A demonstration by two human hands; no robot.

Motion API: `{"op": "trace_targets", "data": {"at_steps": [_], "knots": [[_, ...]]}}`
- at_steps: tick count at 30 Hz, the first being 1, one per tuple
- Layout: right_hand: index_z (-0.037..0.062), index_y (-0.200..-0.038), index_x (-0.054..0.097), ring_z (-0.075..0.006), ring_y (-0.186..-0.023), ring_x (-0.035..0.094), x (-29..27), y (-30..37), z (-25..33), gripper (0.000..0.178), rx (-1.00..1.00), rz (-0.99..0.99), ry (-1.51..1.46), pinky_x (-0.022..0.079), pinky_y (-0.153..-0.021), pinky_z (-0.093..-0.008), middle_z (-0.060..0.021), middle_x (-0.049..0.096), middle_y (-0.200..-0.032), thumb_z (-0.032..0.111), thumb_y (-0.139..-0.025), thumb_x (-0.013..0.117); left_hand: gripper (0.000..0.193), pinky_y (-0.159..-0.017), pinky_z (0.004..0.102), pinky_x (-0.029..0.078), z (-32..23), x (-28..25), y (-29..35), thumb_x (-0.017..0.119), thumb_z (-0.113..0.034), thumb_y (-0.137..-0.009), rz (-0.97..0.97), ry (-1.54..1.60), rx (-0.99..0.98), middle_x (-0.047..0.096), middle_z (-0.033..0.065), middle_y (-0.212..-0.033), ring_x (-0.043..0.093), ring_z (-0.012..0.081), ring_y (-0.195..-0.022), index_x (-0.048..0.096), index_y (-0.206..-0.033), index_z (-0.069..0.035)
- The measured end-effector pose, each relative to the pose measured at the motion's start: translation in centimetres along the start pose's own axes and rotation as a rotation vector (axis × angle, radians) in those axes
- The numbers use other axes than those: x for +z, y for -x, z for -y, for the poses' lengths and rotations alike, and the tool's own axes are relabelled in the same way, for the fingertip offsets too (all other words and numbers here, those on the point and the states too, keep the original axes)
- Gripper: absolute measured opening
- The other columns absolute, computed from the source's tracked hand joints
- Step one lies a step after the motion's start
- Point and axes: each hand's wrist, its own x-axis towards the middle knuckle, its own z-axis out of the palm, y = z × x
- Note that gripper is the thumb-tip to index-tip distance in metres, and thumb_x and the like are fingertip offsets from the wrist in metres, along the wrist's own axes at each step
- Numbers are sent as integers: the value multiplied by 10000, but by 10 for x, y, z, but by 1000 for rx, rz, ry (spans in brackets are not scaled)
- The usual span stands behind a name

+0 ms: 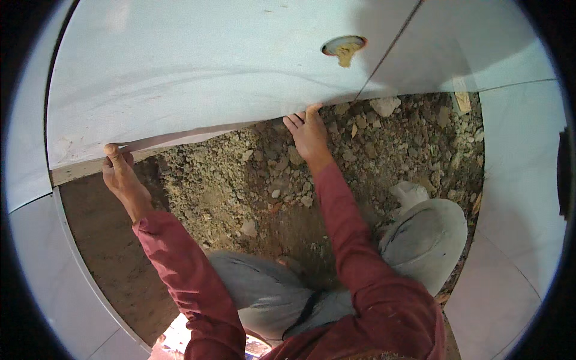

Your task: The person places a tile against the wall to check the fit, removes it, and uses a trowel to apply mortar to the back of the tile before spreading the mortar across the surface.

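Note:
A large pale tile (198, 60) spans the upper part of the view, and both my hands are at its near edge. My left hand (123, 180) grips that edge near the tile's left corner, with the thumb on top and the fingers bent below. Farther right, my right hand (309, 132) is closed on the same edge, its fingertips partly hidden. Between the hands a thin pinkish-brown strip (180, 137) shows along the edge; what it is I cannot tell. Toward the tile's far right is a round hole (344, 45), with sandy mortar spilling from it.
Gravelly soil (234, 180) with loose stones lies below the edge, between my arms. Smoother brown soil (108, 222) is at the left. Pale tiles (510, 180) stand or lie along the right, with more tiles (54, 270) at the left. My bent knee (426, 240) is at right.

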Motion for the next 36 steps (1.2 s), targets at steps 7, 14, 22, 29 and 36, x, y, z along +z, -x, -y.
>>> {"op": "trace_targets", "data": {"at_steps": [7, 14, 22, 29, 36], "knots": [[-3, -1532, 65, -405, -1395, 323, -10, -5, -2, 1078, 30, 73, -19, 346, -1157, -471, -252, 191, -1524, 685, -858, 548, 597, -843, 326, 509, 2, -2, -5, 628, -559, -921, -2, 53, -40, 607, 86, -918, 576, 167, -878, 615, -1069, 20], [-38, -1523, 61, -404, -1402, 321, -12, -5, -1, 1190, 55, 62, -15, 346, -1157, -472, -279, 202, -1514, 715, -779, 606, 654, -842, 326, 503, -4, 5, 5, 618, -601, -905, -13, 39, 30, 621, 94, -883, 587, 183, -858, 614, -1085, 28], [-10, -1539, 38, -389, -1417, 304, -13, -7, 0, 1274, 78, 36, -8, 320, -1168, -457, -239, 130, -1572, 749, -710, 639, 708, -847, 329, 499, 1, -3, -1, 603, -639, -893, 15, -7, 14, 612, 101, -937, 573, 183, -865, 606, -1064, 48], [49, -1546, 106, -357, -1375, 368, -12, -7, -6, 822, 101, -15, -148, 369, -1138, -452, -202, 233, -1545, 457, -988, 551, 596, -656, 294, 424, -4, 4, 4, 568, -557, -954, -38, -8, 53, 588, 56, -822, 509, 146, -719, 610, -964, 38], [10, -1461, 250, -350, -1315, 432, -19, -9, -4, 790, 61, 23, -105, 378, -1129, -468, -172, 320, -1471, 558, -962, 525, 638, -723, 279, 441, -1, 7, 1, 643, -546, -917, -1, 57, 17, 561, 49, -887, 506, 123, -780, 550, -1051, 71]]}}
